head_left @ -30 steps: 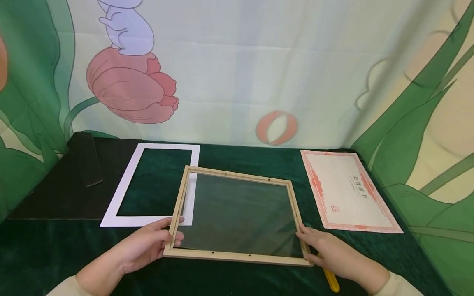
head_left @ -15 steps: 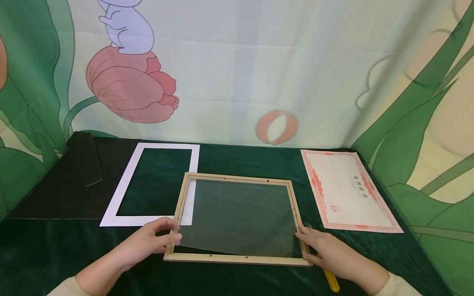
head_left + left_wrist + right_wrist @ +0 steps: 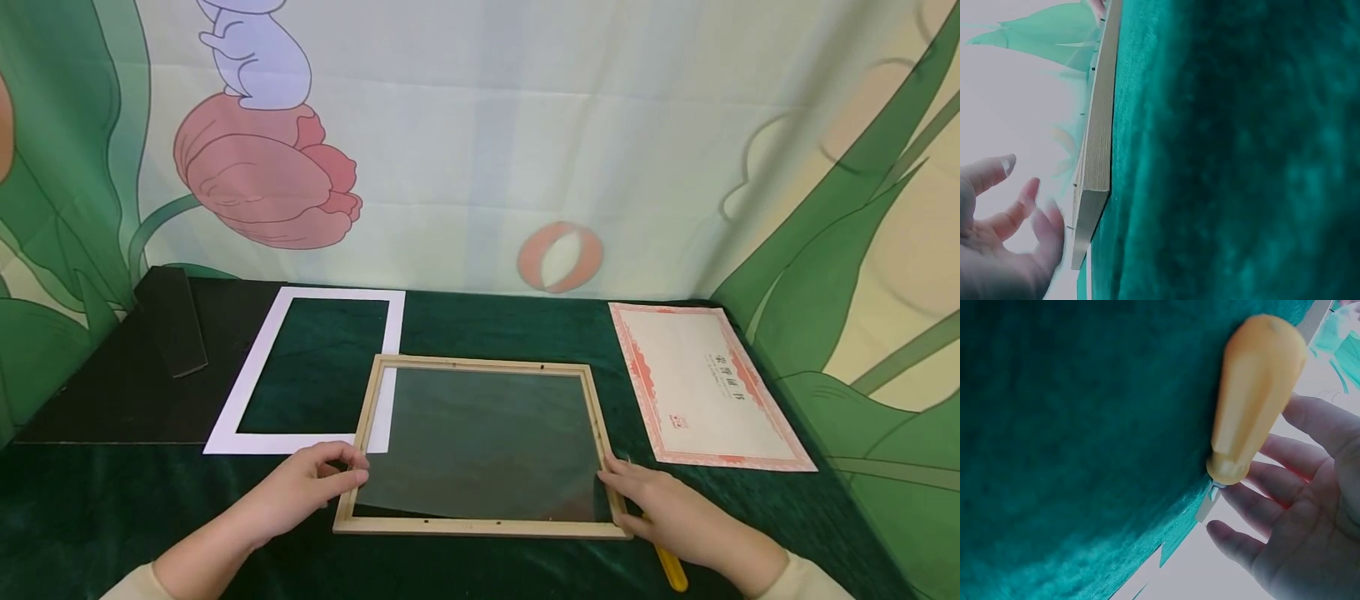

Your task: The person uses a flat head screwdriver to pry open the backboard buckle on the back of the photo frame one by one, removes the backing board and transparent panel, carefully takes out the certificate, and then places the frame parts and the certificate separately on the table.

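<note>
1. Wooden frame (image 3: 480, 446) lies flat, back side up, near the front edge of the table (image 3: 90, 517), about midway along it. I judge it is face down so the rebate is open for loading.

2. Clear sheet (image 3: 483, 442) sits inside the frame; its near-left corner looks not quite seated, the edge running slantwise to the front rail. Small dark tabs show along the rails, probably there to lock in whatever goes in the back.

3. My left hand (image 3: 303, 492) is at the frame's near-left corner, thumb and forefinger curled in as if pinching the sheet's corner. In the left wrist view the fingers (image 3: 1022, 203) look loosely spread beside the frame's edge; I cannot tell whether they touch it.

4. My right hand (image 3: 671, 517) rests at the near-right corner, fingers straight and close together against the rail, likely steadying the frame.

5. A yellow-handled tool (image 3: 670, 568) lies under the right hand at the front edge; the wrist view shows its handle (image 3: 1254, 394) on the cloth, not gripped.

6. White mat board (image 3: 300, 442) lies behind-left, its near-right corner tucked under the frame.

7. Black backing board (image 3: 112, 392) with its stand flap fills the left end of the table.

8. Certificate (image 3: 701, 383) lies face up toward the right edge, well clear of the frame.
</note>
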`<state>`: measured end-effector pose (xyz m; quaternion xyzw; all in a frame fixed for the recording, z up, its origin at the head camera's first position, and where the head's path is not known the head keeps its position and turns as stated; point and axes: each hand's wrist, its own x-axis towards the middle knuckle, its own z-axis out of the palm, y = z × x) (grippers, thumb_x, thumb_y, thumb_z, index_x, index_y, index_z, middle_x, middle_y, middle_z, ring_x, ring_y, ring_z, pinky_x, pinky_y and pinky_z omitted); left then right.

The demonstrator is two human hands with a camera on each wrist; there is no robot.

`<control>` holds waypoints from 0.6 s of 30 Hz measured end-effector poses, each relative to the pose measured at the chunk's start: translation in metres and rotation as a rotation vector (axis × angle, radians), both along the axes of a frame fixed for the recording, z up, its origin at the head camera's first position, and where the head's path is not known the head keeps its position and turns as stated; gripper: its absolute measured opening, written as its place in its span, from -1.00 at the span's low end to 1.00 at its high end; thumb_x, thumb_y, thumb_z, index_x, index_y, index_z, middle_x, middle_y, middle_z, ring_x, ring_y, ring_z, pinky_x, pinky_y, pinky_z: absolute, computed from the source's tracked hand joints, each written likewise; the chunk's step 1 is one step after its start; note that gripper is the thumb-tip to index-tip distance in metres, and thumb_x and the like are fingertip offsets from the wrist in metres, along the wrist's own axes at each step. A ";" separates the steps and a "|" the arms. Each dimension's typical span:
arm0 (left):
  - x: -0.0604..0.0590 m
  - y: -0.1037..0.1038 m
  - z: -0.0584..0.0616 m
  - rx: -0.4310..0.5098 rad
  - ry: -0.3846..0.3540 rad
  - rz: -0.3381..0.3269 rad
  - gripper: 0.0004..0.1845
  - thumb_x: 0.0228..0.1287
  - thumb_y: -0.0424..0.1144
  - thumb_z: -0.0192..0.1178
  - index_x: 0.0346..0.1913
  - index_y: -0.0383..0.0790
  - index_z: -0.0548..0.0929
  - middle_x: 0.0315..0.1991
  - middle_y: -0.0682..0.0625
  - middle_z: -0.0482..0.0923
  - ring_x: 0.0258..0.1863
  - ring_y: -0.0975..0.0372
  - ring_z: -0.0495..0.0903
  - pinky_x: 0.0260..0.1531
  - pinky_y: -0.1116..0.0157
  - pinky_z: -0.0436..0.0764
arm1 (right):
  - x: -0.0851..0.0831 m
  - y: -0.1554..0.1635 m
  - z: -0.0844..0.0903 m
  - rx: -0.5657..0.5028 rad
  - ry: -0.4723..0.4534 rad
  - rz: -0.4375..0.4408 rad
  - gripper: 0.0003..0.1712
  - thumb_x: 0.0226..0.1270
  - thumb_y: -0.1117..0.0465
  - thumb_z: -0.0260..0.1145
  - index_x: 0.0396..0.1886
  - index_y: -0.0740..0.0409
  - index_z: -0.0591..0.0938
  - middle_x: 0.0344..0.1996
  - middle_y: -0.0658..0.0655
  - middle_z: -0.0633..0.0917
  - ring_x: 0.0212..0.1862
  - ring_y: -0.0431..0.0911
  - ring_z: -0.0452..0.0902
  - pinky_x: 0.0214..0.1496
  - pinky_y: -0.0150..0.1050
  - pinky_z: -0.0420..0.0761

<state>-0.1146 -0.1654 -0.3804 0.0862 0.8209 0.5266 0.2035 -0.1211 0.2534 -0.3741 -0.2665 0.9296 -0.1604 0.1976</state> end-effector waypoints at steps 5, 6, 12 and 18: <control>0.002 0.000 0.002 0.176 -0.153 -0.037 -0.51 0.17 -0.12 0.02 0.08 -0.37 0.27 -0.36 -0.18 0.54 -0.47 0.03 0.52 -0.51 0.26 0.51 | -0.001 0.001 -0.001 -0.008 -0.007 0.002 -0.45 0.13 0.11 0.15 0.11 0.25 0.35 0.15 0.27 0.25 -0.25 -0.20 0.45 -0.47 -0.48 0.44; 0.002 0.001 0.002 0.194 -0.172 -0.038 -0.48 0.18 -0.14 0.01 0.13 -0.37 0.21 -0.36 -0.18 0.55 -0.45 0.03 0.54 -0.50 0.26 0.52 | -0.001 0.001 -0.001 -0.002 -0.002 0.004 -0.45 0.13 0.10 0.15 0.11 0.24 0.36 0.15 0.27 0.25 -0.22 -0.18 0.45 -0.45 -0.47 0.45; 0.004 0.006 0.003 0.217 -0.171 0.004 -0.42 0.18 -0.19 0.01 0.22 -0.31 0.10 -0.41 -0.19 0.57 -0.43 0.03 0.56 -0.45 0.23 0.54 | -0.001 0.003 -0.002 0.037 0.041 0.010 -0.45 0.12 0.05 0.16 0.10 0.19 0.38 0.14 0.23 0.28 -0.01 -0.05 0.38 -0.26 -0.36 0.49; 0.007 -0.001 0.004 0.234 -0.192 0.070 -0.41 0.17 -0.18 0.02 0.22 -0.28 0.11 -0.40 -0.20 0.57 -0.42 0.01 0.56 -0.41 0.26 0.54 | 0.001 0.004 0.000 0.048 0.066 0.004 -0.42 0.10 0.02 0.17 0.11 0.17 0.37 0.14 0.22 0.29 0.07 0.00 0.30 -0.16 -0.24 0.47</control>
